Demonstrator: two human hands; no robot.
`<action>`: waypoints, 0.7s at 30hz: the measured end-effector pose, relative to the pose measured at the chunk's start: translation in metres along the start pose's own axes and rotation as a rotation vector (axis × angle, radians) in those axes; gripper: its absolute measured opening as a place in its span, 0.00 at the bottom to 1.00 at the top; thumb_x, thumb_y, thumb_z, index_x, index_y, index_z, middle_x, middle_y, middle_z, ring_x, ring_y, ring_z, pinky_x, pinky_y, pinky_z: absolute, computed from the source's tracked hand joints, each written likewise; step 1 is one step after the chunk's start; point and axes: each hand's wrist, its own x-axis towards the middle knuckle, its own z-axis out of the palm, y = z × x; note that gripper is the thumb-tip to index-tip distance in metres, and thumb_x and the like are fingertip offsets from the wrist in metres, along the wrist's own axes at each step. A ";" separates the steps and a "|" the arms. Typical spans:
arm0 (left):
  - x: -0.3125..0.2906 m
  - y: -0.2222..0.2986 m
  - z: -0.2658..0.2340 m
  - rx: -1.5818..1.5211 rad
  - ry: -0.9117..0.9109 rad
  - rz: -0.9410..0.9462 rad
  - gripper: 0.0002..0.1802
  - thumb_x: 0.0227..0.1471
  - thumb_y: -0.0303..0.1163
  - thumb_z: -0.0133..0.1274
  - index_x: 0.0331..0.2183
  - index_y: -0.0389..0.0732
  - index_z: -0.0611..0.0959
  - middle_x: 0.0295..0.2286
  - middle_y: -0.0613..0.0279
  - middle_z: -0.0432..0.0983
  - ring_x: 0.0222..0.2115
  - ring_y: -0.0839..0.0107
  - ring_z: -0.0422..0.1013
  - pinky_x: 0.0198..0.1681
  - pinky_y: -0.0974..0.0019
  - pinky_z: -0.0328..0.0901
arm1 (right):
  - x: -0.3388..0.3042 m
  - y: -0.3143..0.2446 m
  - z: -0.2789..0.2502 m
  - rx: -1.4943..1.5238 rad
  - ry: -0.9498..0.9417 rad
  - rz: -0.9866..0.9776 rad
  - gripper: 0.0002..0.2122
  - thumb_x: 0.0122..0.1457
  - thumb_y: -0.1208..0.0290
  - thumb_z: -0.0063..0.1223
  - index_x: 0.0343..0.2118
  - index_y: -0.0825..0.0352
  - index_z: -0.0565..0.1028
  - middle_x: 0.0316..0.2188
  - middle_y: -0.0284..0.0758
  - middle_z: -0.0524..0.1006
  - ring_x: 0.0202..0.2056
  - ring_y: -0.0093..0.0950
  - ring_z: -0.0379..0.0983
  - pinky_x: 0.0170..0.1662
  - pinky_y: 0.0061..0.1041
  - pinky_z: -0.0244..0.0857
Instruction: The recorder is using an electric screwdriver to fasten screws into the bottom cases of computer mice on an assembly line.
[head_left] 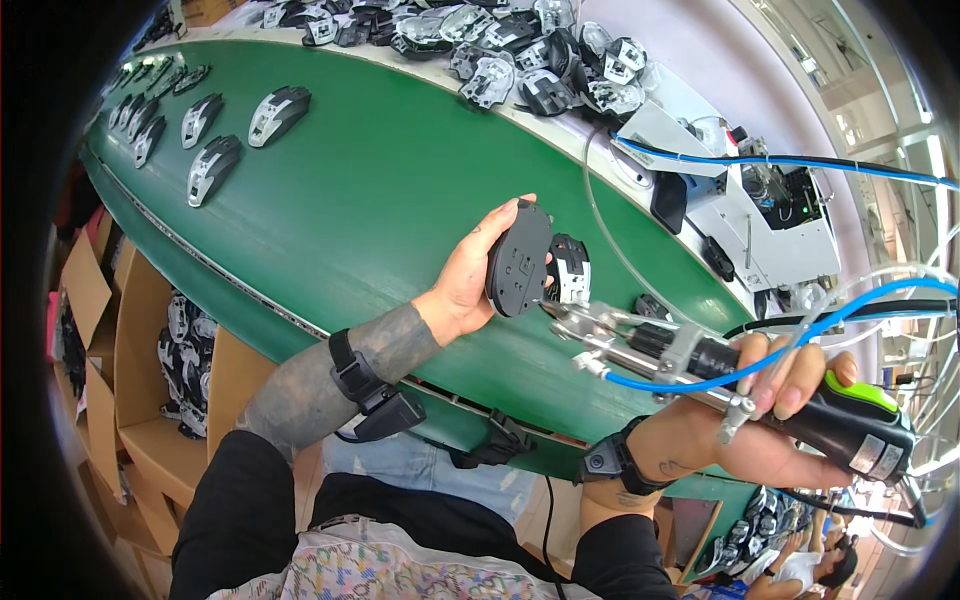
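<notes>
My left hand (pixel 467 280) is closed round a black, rounded computer mouse shell (pixel 519 262), tilted so its flat underside with small holes faces my right side. My right hand (pixel 780 400) grips a powered screwdriver (pixel 690 352) with a black body, a green patch and a blue air hose attached. The driver's metal tip points left, close to the lower edge of the shell; whether it touches I cannot tell. Just behind the shell lies a grey and white mouse part (pixel 570 270) on the green belt (pixel 380 190). A small dark part (pixel 652 306) sits farther right, partly behind the driver.
Several grey and white mouse parts (pixel 214 170) lie at the belt's far left. A heap of mouse shells (pixel 490 80) covers the white back ledge. A white machine (pixel 780 240) stands at right, with hoses crossing. Cardboard boxes (pixel 165 450) stand lower left; another person (pixel 800 565) is lower right.
</notes>
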 end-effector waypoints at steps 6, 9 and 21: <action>-0.002 0.002 -0.002 -0.010 -0.040 0.029 0.23 0.56 0.46 0.40 0.49 0.46 0.66 0.44 0.57 0.67 0.34 0.65 0.70 0.36 0.58 0.70 | -0.002 0.009 0.003 -0.057 -0.005 -0.004 0.36 0.48 0.32 0.39 0.44 0.65 0.61 0.21 0.33 0.66 0.18 0.23 0.63 0.22 0.20 0.55; -0.002 0.001 -0.002 -0.024 -0.055 0.026 0.23 0.56 0.46 0.40 0.49 0.46 0.66 0.44 0.57 0.67 0.34 0.65 0.70 0.36 0.59 0.70 | -0.002 0.007 0.004 -0.065 0.009 0.006 0.35 0.49 0.33 0.39 0.44 0.65 0.61 0.21 0.33 0.67 0.17 0.22 0.63 0.22 0.20 0.54; -0.006 0.001 0.003 -0.094 -0.100 0.031 0.23 0.56 0.47 0.40 0.49 0.46 0.66 0.43 0.57 0.67 0.34 0.66 0.70 0.36 0.59 0.70 | -0.001 0.012 0.010 -0.060 0.041 0.052 0.35 0.47 0.30 0.37 0.40 0.64 0.61 0.19 0.33 0.66 0.15 0.24 0.62 0.20 0.20 0.55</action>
